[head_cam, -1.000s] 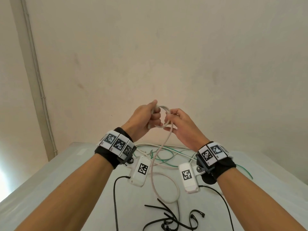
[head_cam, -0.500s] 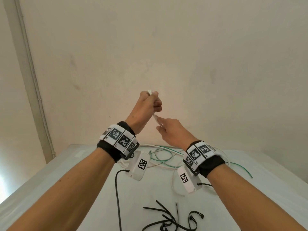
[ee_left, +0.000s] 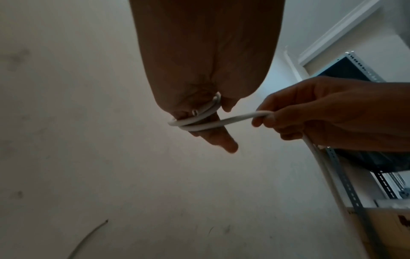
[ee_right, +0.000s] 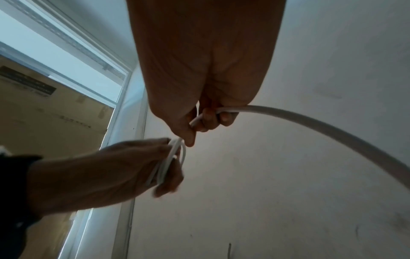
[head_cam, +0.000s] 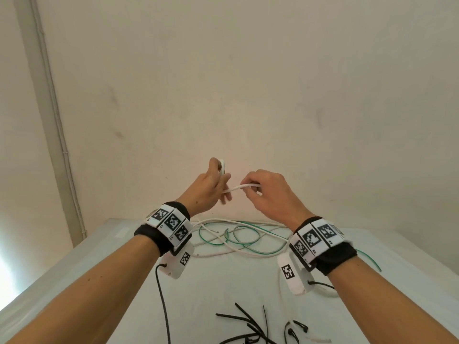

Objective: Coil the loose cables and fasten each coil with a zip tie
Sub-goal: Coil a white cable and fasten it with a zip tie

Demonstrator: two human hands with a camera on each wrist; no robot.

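Both hands are raised above the table in front of the wall. A white cable [head_cam: 238,187] runs between them. My left hand [head_cam: 211,187] has a small coil [ee_left: 195,121] of this cable wound round its fingers, with the thumb against it. To its right, my right hand [head_cam: 265,194] pinches the strand [ee_right: 206,119] leading off the coil. The rest of the cable [ee_right: 321,126] arcs away and down behind the right wrist. Black zip ties [head_cam: 246,321] lie on the table [head_cam: 104,264] near its front edge.
A green cable [head_cam: 238,242] and another white cable [head_cam: 223,254] lie tangled at the back of the table, under the hands. A black lead [head_cam: 162,301] hangs from the left wrist camera. The wall [head_cam: 248,95] stands close behind the table.
The hands were together at the loop, then the left hand rose. Now the right hand has moved out to the right, drawing a strand of cable away from the left hand's coil.
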